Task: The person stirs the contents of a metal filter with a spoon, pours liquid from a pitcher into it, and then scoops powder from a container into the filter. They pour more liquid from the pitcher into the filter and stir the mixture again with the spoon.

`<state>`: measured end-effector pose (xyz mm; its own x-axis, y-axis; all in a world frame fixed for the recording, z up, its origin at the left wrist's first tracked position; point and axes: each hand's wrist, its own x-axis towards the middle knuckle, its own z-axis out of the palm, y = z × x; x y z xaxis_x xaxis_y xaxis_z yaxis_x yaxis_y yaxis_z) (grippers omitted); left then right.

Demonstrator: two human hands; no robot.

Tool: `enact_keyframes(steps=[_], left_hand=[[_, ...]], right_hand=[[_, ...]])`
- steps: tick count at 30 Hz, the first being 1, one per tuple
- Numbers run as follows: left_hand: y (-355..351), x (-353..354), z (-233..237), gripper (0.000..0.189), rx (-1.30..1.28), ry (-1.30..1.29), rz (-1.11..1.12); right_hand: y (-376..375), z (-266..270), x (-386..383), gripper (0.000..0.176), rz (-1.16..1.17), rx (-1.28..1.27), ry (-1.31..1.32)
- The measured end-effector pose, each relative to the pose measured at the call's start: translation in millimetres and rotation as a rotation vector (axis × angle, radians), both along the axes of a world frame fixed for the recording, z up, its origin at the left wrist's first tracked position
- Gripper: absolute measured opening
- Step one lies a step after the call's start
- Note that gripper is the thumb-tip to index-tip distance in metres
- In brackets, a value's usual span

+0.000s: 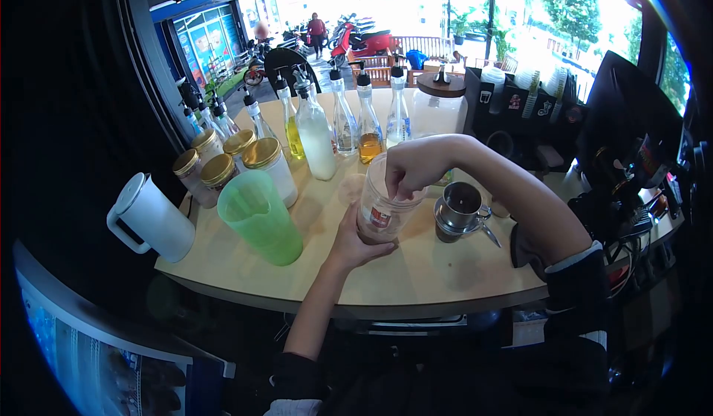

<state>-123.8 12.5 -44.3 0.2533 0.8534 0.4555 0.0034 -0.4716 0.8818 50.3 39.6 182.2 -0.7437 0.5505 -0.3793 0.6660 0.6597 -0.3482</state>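
Observation:
My left hand is wrapped round the lower part of a clear plastic jar with a small red and white label. Something brownish shows in the bottom of the jar, which leans slightly. My right hand reaches down into the jar's mouth with its fingers pinched together; what they hold inside is hidden. Just right of the jar stands a metal drip coffee filter on a cup, with a spoon handle beside it. A round clear lid lies behind the jar.
To the left stand a green pitcher, a white jug and several gold-lidded jars. Pump bottles line the back of the wooden counter. A large lidded glass jar and black cup holders are at the back right.

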Motion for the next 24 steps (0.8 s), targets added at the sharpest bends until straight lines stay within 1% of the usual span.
enact_keyframes(steps=[4, 6, 10, 12, 13, 15, 16, 18, 19, 24], left_hand=[[-3.4, 0.0, 5.0, 0.095, 0.031, 0.052, 0.036], [-5.7, 0.2, 8.1, 0.096, 0.034, 0.080, 0.063], [-4.3, 0.8, 7.3, 0.096, 0.064, 0.095, 0.074], [-3.9, 1.2, 6.3, 0.094, 0.062, 0.075, 0.072], [-3.3, 0.9, 5.1, 0.094, 0.065, 0.075, 0.071], [-2.7, 0.8, 4.6, 0.093, 0.055, 0.057, 0.048], [-3.3, 1.4, 5.0, 0.093, 0.059, 0.055, 0.048], [-4.8, 2.3, 6.7, 0.091, 0.008, -0.018, 0.019], [-4.4, 2.3, 5.6, 0.091, 0.015, -0.018, 0.020], [-9.0, 2.2, 13.3, 0.088, -0.006, 0.021, 0.047]], right_hand=[[1.5, 6.8, 12.9, 0.026, -0.004, -0.011, 0.062], [0.6, 9.2, 20.5, 0.026, -0.042, -0.089, 0.158], [-4.6, 14.1, 34.3, 0.024, -0.118, -0.152, 0.211], [-9.3, 15.8, 42.0, 0.022, -0.233, -0.234, 0.303], [-9.9, 14.9, 46.3, 0.022, -0.234, -0.231, 0.304], [-8.9, 11.8, 55.6, 0.021, -0.307, -0.317, 0.448], [-6.5, 8.3, 60.8, 0.021, -0.306, -0.312, 0.447], [-2.3, 2.5, 68.8, 0.021, -0.325, -0.389, 0.568], [-3.9, 1.1, 70.6, 0.019, -0.372, -0.398, 0.598], [-1.1, -1.6, 84.5, 0.020, -0.378, -0.404, 0.677]])
